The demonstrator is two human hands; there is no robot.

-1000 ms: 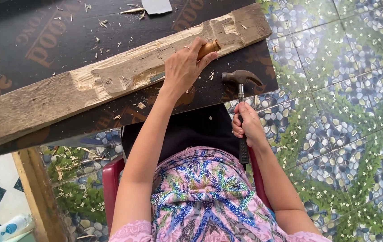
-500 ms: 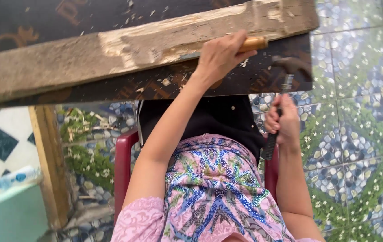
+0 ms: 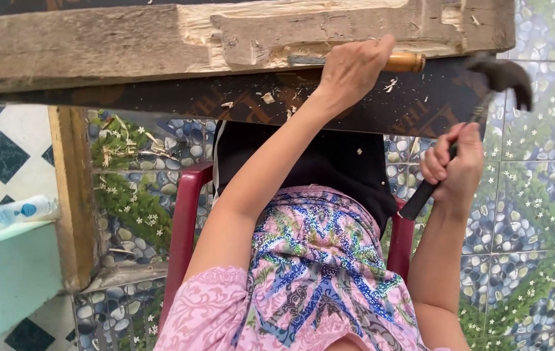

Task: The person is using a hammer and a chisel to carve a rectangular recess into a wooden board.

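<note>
The fingers (image 3: 362, 55) of the left hand (image 3: 350, 73) were wrapped tight around a chisel (image 3: 381, 62), its yellowish wooden handle poking out past the knuckles and its metal blade lying flat against the weathered beam (image 3: 95, 45). The blade's tip sat inside the pale, freshly cut recess (image 3: 251, 32) in the beam's edge. The right hand (image 3: 454, 166) was clenched about the dark shaft of a claw hammer (image 3: 485, 91), the head lifted just beside the chisel's butt end but not touching it.

The beam lay along a dark worktop (image 3: 329, 101) scattered with wood chips (image 3: 268, 97). Judging by the raw wood, a good stretch of the recess had already been cut out, with ragged splinters at its left end; the grey surface further left looked untouched, so the cut seemed partly done, with trimming left.

The person sat in a dark red plastic chair (image 3: 183, 214), in a patterned pink and blue garment. A wooden post (image 3: 73, 195) stood to the left, beside a pale green ledge (image 3: 4, 273) bearing a plastic bottle (image 3: 21, 211). Pebble-patterned floor tiles (image 3: 537, 227) spread below.
</note>
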